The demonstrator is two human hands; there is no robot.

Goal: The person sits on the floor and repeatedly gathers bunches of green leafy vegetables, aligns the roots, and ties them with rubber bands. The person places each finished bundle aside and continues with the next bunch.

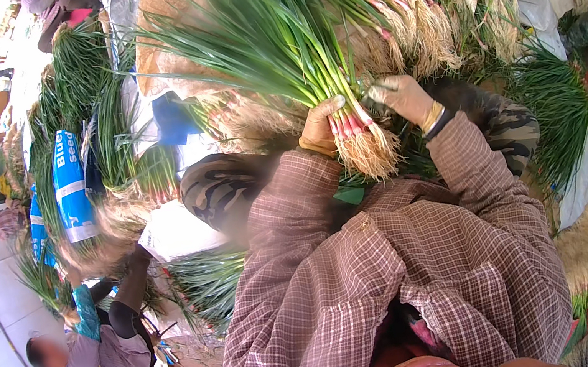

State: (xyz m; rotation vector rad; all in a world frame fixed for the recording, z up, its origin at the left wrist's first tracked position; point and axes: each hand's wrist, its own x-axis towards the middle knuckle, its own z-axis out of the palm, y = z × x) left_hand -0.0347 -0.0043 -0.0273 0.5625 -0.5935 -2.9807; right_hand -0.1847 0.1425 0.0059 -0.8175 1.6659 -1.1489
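My left hand (319,126), in a pale work glove, grips a bunch of green onions (334,77) by the lower stalks. Its long green leaves fan up and to the left, and the pinkish stalk bases and pale stringy roots (370,150) hang below the fist. Just right of the bunch is my right hand (405,98), also gloved, with a dark band at the wrist. Its fingers are bent towards the stalks; whether they pinch anything is too small to tell. Both hands are above my lap, between knees in camouflage trousers (222,189).
More green onions with long roots (413,23) lie beyond my hands. A tan sack (170,35) is at upper left, near a blue printed bag (71,185). Another leafy pile (553,111) lies to my right. A co-worker (104,355) sits at lower left among onions.
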